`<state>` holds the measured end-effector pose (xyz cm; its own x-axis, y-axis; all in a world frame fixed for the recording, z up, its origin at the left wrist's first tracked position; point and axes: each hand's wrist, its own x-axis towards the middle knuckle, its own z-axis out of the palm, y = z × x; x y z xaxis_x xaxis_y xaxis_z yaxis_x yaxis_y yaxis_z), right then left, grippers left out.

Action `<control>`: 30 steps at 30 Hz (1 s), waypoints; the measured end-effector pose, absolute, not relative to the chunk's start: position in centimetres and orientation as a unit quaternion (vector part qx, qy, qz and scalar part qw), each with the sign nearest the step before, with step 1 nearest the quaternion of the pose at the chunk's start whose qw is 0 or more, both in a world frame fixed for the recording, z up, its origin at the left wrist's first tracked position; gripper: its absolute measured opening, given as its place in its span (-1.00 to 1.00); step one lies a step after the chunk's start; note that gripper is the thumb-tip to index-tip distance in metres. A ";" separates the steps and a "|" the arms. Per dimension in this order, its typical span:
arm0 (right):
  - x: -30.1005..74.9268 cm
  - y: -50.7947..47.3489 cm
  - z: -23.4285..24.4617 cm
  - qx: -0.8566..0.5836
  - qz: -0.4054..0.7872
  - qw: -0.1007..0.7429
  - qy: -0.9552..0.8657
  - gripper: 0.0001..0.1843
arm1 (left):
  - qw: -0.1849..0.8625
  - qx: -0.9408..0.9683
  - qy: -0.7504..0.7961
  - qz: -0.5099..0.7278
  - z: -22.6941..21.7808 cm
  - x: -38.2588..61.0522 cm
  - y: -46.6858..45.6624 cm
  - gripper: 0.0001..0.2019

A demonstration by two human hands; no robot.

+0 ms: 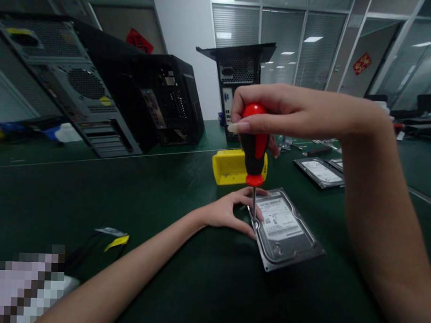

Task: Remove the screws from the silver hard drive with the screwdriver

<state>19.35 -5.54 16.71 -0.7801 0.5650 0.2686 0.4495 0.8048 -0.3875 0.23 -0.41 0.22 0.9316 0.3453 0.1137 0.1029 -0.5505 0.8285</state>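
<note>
A silver hard drive (287, 225), its white label facing up, lies on the dark green table. My left hand (231, 210) grips its left side, with fingers on the top face and the thumb against the near left edge. Above it, my right hand (274, 111) is wrapped round the handle of a red and black screwdriver (255, 153). The screwdriver stands nearly upright, its tip at the drive's left edge by a notch. Whether a screw sits under the tip I cannot tell.
Behind the drive is a yellow bin (229, 167) with small bits in it. More hard drives (319, 172) lie at the right. Computer cases (87, 86) stand at the back left, another case (235, 82) at the back middle. A cable with a yellow tag (118, 242) lies front left.
</note>
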 end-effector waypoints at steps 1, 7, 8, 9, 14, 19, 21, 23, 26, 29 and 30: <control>19.3 -5.5 16.7 -0.272 0.156 0.187 -0.931 -0.64 | 0.455 0.871 0.128 0.132 0.2 0.2 -0.4 -0.68; 19.3 -5.5 16.9 -0.242 0.133 0.179 -0.945 -0.65 | 0.451 0.874 0.133 0.125 0.2 0.2 -0.4 -0.68; 19.3 -5.5 16.9 -0.238 0.121 0.182 -0.946 -0.66 | 0.449 0.875 0.133 0.125 0.2 0.2 -0.4 -0.68; 19.3 -5.6 16.8 -0.237 0.112 0.185 -0.947 -0.67 | 0.446 0.876 0.133 0.125 0.2 0.2 -0.4 -0.68; 19.7 -6.4 16.5 -0.251 0.092 0.214 -0.939 -0.64 | 0.435 0.882 0.136 0.123 0.3 0.2 -0.3 -0.67; 19.7 -6.7 16.5 -0.266 0.079 0.209 -0.938 -0.64 | 0.437 0.882 0.134 0.119 0.3 0.0 -0.3 -0.68; 19.5 -6.5 16.5 -0.261 0.074 0.213 -0.939 -0.63 | 0.439 0.880 0.135 0.123 0.3 0.0 -0.4 -0.68; 19.4 -6.2 16.5 -0.264 0.070 0.217 -0.937 -0.62 | 0.440 0.878 0.136 0.127 0.4 0.0 -0.4 -0.68; 19.3 -6.0 16.8 -0.294 0.086 0.197 -0.931 -0.60 | 0.441 0.878 0.133 0.128 0.4 0.1 -0.3 -0.67; 19.5 -5.9 17.1 -0.349 0.102 0.181 -0.914 -0.59 | 0.439 0.880 0.129 0.129 0.3 0.1 -0.2 -0.68; 19.6 -5.8 17.1 -0.360 0.102 0.177 -0.910 -0.59 | 0.438 0.880 0.129 0.130 0.2 0.1 -0.2 -0.68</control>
<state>19.57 -5.84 17.13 -0.6775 0.6921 0.2491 0.6194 0.7194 -0.3143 0.08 -0.19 0.25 0.9331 0.3404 0.1159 0.1129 -0.5834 0.8043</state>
